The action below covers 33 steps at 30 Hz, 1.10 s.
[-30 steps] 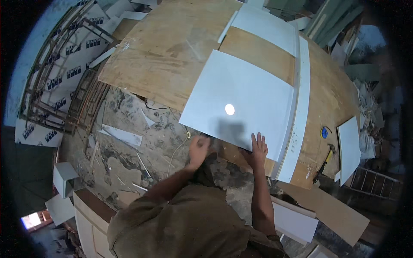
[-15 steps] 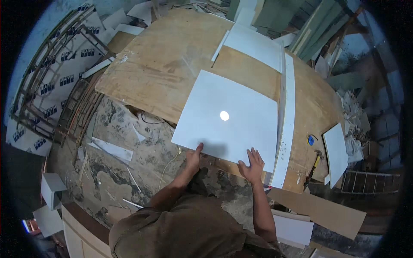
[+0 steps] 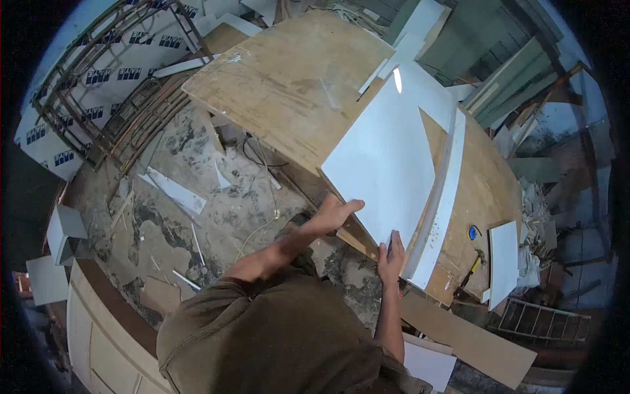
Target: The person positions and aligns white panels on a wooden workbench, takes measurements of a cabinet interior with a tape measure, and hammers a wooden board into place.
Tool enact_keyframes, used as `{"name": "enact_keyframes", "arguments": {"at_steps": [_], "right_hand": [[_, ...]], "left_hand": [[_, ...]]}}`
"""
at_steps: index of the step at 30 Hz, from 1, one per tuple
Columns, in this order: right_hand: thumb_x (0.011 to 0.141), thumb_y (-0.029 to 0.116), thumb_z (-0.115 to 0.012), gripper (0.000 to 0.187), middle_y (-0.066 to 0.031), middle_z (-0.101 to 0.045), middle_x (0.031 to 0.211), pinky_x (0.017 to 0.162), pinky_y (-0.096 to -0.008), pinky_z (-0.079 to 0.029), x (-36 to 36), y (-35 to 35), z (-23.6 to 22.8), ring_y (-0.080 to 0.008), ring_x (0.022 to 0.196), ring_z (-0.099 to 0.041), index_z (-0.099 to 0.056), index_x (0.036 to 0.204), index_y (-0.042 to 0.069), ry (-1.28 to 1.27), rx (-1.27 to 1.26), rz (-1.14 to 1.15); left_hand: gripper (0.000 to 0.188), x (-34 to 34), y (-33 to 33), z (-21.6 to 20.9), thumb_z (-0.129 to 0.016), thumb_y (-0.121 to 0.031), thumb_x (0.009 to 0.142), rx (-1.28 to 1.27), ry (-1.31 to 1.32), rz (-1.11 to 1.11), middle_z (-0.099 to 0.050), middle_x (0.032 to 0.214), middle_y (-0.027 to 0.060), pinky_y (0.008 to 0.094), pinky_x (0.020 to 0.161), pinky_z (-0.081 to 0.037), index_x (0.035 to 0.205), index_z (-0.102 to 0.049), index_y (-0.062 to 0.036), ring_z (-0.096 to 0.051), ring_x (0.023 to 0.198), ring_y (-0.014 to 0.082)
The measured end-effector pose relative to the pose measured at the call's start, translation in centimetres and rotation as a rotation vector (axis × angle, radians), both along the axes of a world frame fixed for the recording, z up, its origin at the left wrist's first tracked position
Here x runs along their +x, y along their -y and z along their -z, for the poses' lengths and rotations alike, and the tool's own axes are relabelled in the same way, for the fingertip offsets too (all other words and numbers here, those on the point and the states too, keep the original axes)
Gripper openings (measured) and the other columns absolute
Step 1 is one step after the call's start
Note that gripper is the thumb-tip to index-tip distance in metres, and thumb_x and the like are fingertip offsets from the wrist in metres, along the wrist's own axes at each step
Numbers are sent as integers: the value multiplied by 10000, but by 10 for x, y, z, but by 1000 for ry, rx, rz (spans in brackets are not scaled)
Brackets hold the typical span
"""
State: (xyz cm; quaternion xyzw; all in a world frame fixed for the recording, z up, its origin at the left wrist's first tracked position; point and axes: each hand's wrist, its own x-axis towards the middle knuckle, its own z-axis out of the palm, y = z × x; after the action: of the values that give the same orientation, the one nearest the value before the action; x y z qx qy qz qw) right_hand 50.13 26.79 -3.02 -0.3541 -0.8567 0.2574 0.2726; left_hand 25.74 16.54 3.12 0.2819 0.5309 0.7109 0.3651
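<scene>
A white board (image 3: pixel 387 157) lies turned at an angle over the plywood-topped table (image 3: pixel 275 72), one corner pointing toward me. My left hand (image 3: pixel 336 213) grips its left near edge, thumb on the top face and fingers hidden beneath. My right hand (image 3: pixel 392 257) is at the near corner, fingers together against the edge; its grip is partly hidden. Just right of the board runs a long white strip (image 3: pixel 441 203) with small crumbs on it. Behind, another white panel (image 3: pixel 426 88) lies flat, partly covered by the board.
On the table's right side are a blue tape measure (image 3: pixel 472 232), a hammer (image 3: pixel 474 268) and a small white panel (image 3: pixel 503 259). Offcuts (image 3: pixel 174 190) and a cable (image 3: pixel 259 230) lie on the floor. Metal frames (image 3: pixel 141 125) lean at the left; a brown board (image 3: pixel 466 335) sits low right.
The white board has turned clockwise, its near corner now toward me. My left hand has moved along its edge to the right and up; my right hand has shifted to the near corner.
</scene>
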Motion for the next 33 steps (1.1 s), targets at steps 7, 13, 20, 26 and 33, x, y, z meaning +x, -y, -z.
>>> {"name": "enact_keyframes", "arguments": {"at_steps": [7,13,20,26,33], "right_hand": [[898,247,-614,602,-302,-405,1425,1116,-452,-297,-9,-9,-15,-415,1340,-386,-427,1372,-74,8,7,33],[885,328,-653,773,-267,-432,1406,1098,-425,-322,-12,-132,-56,-363,1313,-414,-301,1423,-100,-354,222,307],[866,376,-664,523,-107,-612,1102,862,-333,-453,63,-149,-43,-184,1029,-548,-571,1186,-27,-808,-405,343],[819,219,-717,554,-98,-594,1168,933,-364,-451,43,-21,-35,-211,1090,-565,-504,1278,-7,-891,-689,136],[955,279,-585,511,-129,-560,1244,944,-379,-485,38,63,-17,-243,1171,-551,-429,1344,-12,-1358,-982,125]], "left_hand": [[306,-20,30,-61,-662,-126,796,141,-116,-33,-661,902,73,328,695,-501,1024,-617,74,-608,784,162],[273,-53,23,-145,-691,-87,764,399,-55,89,-667,916,62,294,696,-501,1015,-635,5,-614,786,128],[360,-74,-10,-245,-743,-131,745,559,-480,352,-684,998,76,292,788,-499,1066,-654,4,-630,898,136],[541,-125,-87,-324,-741,-223,841,736,-817,345,-673,1101,110,278,856,-488,1258,-570,77,-633,958,160],[482,-82,-222,-302,-699,-277,893,171,-990,621,-672,1108,90,264,817,-482,1272,-600,5,-615,939,136]]}}
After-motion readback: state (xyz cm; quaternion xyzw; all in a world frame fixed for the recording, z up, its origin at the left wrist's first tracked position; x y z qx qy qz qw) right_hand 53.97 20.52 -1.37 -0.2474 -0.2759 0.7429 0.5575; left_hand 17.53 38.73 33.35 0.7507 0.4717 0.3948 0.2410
